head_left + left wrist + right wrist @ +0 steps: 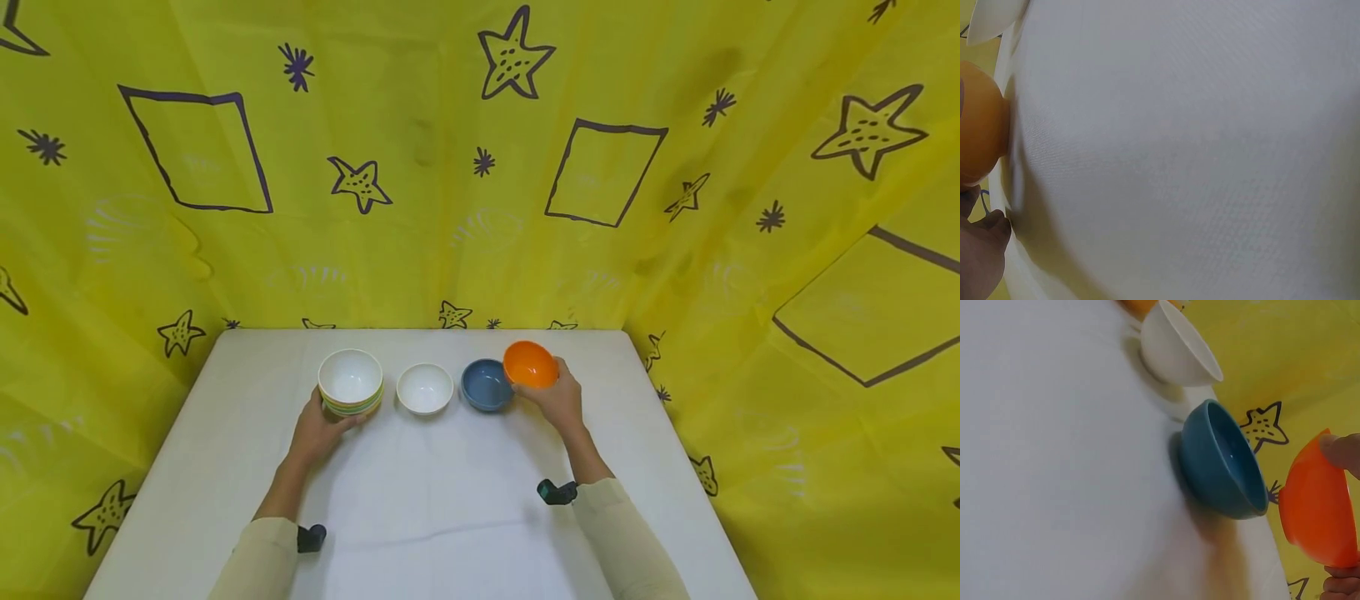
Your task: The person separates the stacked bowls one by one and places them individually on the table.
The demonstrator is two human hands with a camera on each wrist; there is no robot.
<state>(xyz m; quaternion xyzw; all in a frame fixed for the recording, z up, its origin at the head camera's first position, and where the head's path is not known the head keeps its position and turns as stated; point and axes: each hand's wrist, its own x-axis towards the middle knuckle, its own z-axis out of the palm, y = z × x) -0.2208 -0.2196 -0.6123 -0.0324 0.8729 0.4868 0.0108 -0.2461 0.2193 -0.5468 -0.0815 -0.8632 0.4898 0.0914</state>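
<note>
My left hand (315, 432) grips the side of a stack of bowls (350, 379) on the table. The top bowl is white inside, and several coloured rims show below it. In the left wrist view the stack's orange outer bowl (982, 128) appears at the left edge, by the fingers. My right hand (561, 404) holds a tilted orange bowl (528, 364) by its rim, raised off the table. In the right wrist view this orange bowl (1317, 506) is apart from the blue bowl (1216, 462), which stands upright on the table. Between stack and blue bowl sits a white bowl (425, 389).
A white cloth covers the table (435, 500). Yellow curtain (420, 250) printed with stars and frames hangs behind and along both sides. Dark wrist cameras (557, 492) are strapped at both cuffs.
</note>
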